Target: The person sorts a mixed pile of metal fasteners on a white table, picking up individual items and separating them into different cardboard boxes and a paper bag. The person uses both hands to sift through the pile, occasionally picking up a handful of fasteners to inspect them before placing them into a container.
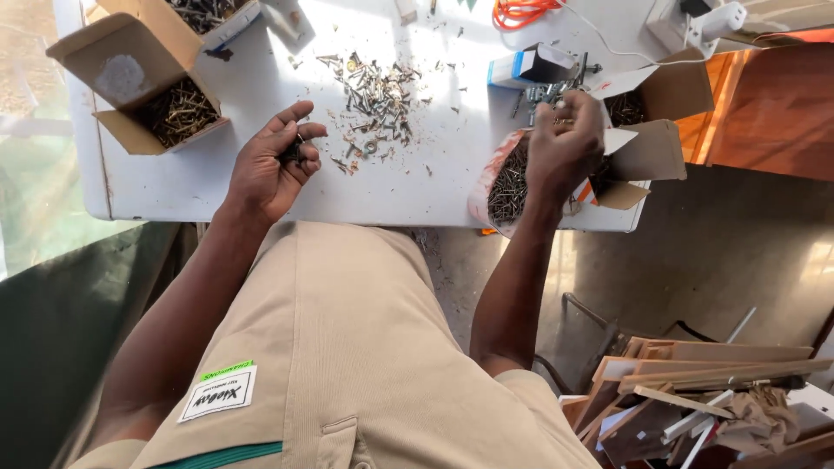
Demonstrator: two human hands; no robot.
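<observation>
A loose pile of mixed screws (375, 97) lies in the middle of a white table (174, 178). My left hand (271, 165) is at the pile's left, fingers curled around a few dark screws. My right hand (565, 148) hovers over an open bag of dark screws (508, 178) at the table's front right edge, fingers pinched together over it; what they hold is too small to tell. Behind that hand stands an open cardboard box (643, 130) with more screws.
An open cardboard box of brass-coloured screws (169, 108) stands at the table's left. A small blue and white box (530, 65), an orange cable (517, 10) and a white device (695, 24) sit at the back. Wood offcuts (695, 391) are stacked on the floor, lower right.
</observation>
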